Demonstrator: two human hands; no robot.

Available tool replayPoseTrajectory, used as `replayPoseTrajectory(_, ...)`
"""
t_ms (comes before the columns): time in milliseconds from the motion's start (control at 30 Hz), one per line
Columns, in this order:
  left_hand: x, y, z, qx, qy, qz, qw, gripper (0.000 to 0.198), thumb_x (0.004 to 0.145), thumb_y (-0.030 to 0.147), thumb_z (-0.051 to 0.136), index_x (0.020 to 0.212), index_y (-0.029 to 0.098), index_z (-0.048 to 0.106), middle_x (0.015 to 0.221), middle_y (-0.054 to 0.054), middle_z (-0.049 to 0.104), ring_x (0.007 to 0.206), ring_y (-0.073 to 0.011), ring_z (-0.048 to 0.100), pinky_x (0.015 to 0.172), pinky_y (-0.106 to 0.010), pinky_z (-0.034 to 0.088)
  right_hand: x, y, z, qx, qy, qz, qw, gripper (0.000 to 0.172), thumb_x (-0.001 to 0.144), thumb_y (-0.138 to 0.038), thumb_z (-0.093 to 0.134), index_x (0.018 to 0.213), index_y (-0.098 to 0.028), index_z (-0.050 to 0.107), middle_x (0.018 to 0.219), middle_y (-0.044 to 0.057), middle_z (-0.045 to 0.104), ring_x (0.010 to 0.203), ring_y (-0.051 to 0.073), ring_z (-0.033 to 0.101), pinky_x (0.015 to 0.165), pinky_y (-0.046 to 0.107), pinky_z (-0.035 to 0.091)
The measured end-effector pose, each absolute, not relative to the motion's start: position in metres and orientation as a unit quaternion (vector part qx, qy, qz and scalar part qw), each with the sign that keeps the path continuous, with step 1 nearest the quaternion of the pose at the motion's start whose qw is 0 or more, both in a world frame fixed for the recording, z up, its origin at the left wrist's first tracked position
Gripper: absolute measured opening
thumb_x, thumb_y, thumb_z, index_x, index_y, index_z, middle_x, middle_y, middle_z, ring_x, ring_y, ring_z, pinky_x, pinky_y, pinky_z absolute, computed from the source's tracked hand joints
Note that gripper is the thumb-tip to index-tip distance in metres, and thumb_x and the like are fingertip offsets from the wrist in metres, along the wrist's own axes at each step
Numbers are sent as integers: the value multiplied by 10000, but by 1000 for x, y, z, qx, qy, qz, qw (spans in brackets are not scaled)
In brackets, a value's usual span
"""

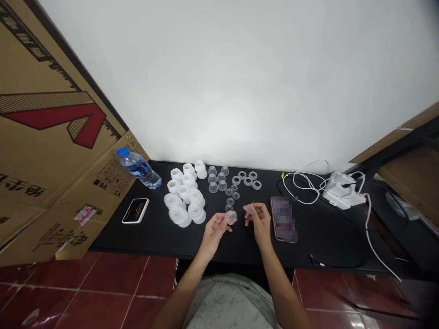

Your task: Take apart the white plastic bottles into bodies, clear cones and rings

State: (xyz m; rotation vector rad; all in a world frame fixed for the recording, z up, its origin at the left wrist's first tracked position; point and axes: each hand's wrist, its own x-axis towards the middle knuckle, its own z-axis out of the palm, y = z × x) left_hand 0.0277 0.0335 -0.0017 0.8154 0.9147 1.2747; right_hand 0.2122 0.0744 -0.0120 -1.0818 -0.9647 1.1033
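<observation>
**Grey shirt at desk front; both hands pinching small clear parts**

Grey shirt lies closest to my camera, with both forearms reaching past it over the desk's front edge. Left hand is closed in a pinch on a clear silicone cup, held off the desk. Right hand is pinched on a small translucent piece, too small for me to confirm its shape. Both parts sit close together above the front middle of the desk.

Risk: these light, smooth parts could slip from a loosened pinch and roll off the front edge. The small clear cups stand just beyond the hands, so a careless knuckle could scatter them.

Black desk also carries white funnel-shaped parts left of centre, clear rings, a tilted water bottle near the back-left corner, a phone with a pixelated screen, and a white charger with tangled cables. Cardboard sheet stands left, white wall behind, red floor tiles below.
</observation>
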Motion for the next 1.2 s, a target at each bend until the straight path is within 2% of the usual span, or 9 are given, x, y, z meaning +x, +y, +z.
replayPoseTrajectory(133,27,41,1,285,377,541,695,448,898,556,874,1031,150,739,1119,-142,817,1046,-311,828,775,-318,626,213,74,-12,-474,-376,485,632,378,994,-597,734,1032,-269,550,693,-70,656,409,109,515,344,211,450)
replayPoseTrajectory(300,27,41,-10,309,397,513,695,461,855,532,922,1008,126,766,1120,-177,843,953,-308,852,831,-374,667,212,73,-12,-487,-391,495,605,464,1032,-694,621,975,-234,650,639,-52,635,368,105,502,316,221,460)
replayPoseTrajectory(400,27,39,-15,309,396,529,684,472,892,556,878,1052,122,786,1150,-191,844,965,-317,854,915,-441,680,212,74,-12,-464,-385,539,588,521,1036,-712,581,1059,-215,737,812,35,772,453,132,602,414,290,586)
replayPoseTrajectory(467,26,38,-14,307,387,538,683,460,901,534,871,1091,120,802,1214,-194,833,1052,-332,843,1004,-474,663,213,74,-11,-444,-380,562,585,464,1014,-642,658,1139,-210,773,1015,97,826,572,154,679,537,345,668)
replayPoseTrajectory(533,26,37,-11,302,377,544,686,448,902,508,869,1127,124,814,1265,-189,821,1136,-347,822,1084,-500,630,214,74,-9,-433,-382,570,585,394,980,-539,733,1206,-219,782,1154,123,826,693,177,725,622,371,699)
replayPoseTrajectory(633,26,37,-8,281,364,554,694,473,883,512,878,1166,138,820,1290,-178,818,1206,-367,798,1167,-542,573,214,72,-6,-422,-389,575,583,348,966,-443,737,1244,-238,782,1203,121,820,790,202,746,663,388,707)
replayPoseTrajectory(833,28,39,-16,267,369,568,686,483,940,532,834,1247,160,809,1304,-161,818,1226,-354,793,1227,-572,518,212,69,-7,-420,-392,568,589,220,925,-399,794,1074,-243,835,1052,75,818,727,185,711,621,352,672)
replayPoseTrajectory(1000,29,40,-17,284,365,564,684,462,959,495,835,1268,152,811,1341,-168,803,1249,-350,783,1225,-558,530,212,68,-9,-430,-467,541,552,228,956,-444,799,1069,-253,852,842,22,761,584,151,619,540,305,563)
replayPoseTrajectory(1200,30,39,-20,303,377,584,652,490,959,503,837,1295,149,794,1320,-176,808,1263,-361,773,1184,-577,570,209,65,-11,-431,-565,473,521,158,972,-400,785,1019,-251,812,885,37,770,732,191,674,676,321,561)
